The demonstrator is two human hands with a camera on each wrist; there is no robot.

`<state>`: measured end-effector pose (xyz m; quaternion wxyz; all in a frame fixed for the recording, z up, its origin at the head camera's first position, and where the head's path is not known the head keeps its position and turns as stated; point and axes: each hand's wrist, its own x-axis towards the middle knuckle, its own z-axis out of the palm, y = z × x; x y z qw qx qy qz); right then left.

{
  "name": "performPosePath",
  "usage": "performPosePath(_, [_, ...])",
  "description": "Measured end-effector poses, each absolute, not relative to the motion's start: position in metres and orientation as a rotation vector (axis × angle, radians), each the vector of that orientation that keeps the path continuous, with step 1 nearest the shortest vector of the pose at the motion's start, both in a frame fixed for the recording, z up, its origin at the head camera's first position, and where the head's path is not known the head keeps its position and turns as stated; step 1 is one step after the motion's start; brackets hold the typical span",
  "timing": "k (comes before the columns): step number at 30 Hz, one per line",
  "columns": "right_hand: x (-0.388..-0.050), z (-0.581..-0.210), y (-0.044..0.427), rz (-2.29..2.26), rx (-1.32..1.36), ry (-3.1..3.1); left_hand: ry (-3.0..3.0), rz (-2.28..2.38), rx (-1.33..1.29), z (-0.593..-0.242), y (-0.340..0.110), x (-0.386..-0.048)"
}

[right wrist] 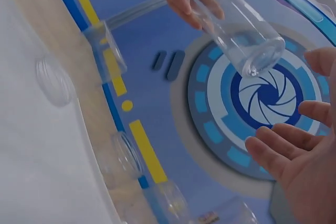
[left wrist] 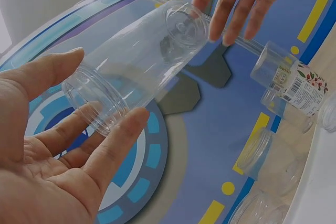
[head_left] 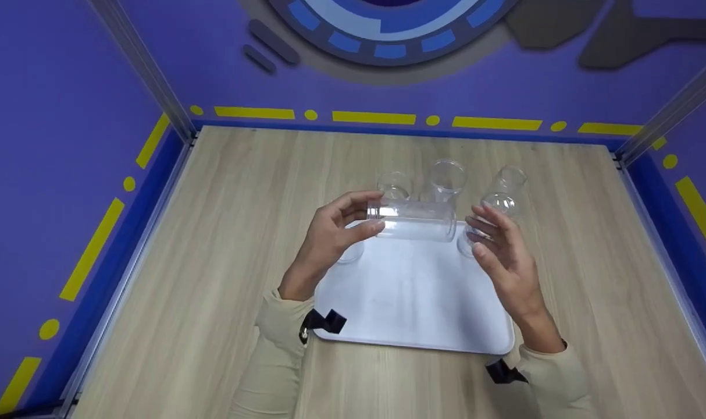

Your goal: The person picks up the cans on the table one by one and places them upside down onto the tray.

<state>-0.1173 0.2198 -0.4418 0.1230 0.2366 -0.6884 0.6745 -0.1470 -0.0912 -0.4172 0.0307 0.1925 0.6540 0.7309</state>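
A clear, empty-looking jar [head_left: 417, 221] lies sideways in the air above the far part of a white tray [head_left: 417, 308]. My left hand [head_left: 330, 235] grips it at the ridged neck end, thumb on one side and fingers on the other, as the left wrist view shows. The smooth base of the jar [left wrist: 186, 27] points towards my right hand [head_left: 513, 270]. That hand is held off to the right with fingers spread and loosely bent, holding nothing. A gap separates it from the jar [right wrist: 236, 30] in the right wrist view.
Behind the tray stand several clear containers, among them one jar [head_left: 448, 174] and another at the right [head_left: 511, 177]. One container [left wrist: 307, 90] carries a printed label. A clear round piece [right wrist: 54, 82] sits at the tray's left edge. Blue-purple panels [head_left: 353, 87] enclose the wooden table.
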Motion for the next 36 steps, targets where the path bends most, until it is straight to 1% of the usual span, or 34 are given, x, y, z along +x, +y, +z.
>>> performPosePath(4, [-0.115, -0.441, 0.207, 2.095, 0.730, -2.017, 1.986, 2.255, 0.634, -0.418, -0.088, -0.144])
performPosePath(10, [-0.113, -0.435, 0.195, 2.194, 0.713, -2.002, 1.965, 2.242, 0.674, -0.419, -0.081, -0.141])
performPosePath(19, [-0.109, -0.435, 0.196, 2.150, 0.695, -1.940, 2.004, 2.176, 0.723, -0.419, -0.082, -0.138])
performPosePath(24, [-0.107, -0.435, 0.202, 2.153, 0.672, -1.915, 2.083, 2.244, 0.689, -0.417, -0.097, -0.141])
performPosePath(27, [-0.105, -0.437, 0.207, 2.139, 0.659, -1.922, 2.160, 2.349, 0.619, -0.419, -0.115, -0.145])
performPosePath(30, [-0.104, -0.440, 0.212, 2.113, 0.640, -1.948, 2.238, 2.437, 0.492, -0.425, -0.133, -0.152])
performPosePath(33, [-0.102, -0.443, 0.216, 2.094, 0.618, -1.973, 2.334, 2.446, 0.286, -0.434, -0.147, -0.159])
performPosePath(36, [-0.100, -0.445, 0.219, 2.077, 0.599, -1.996, 2.441, 2.349, 0.044, -0.446, -0.157, -0.167])
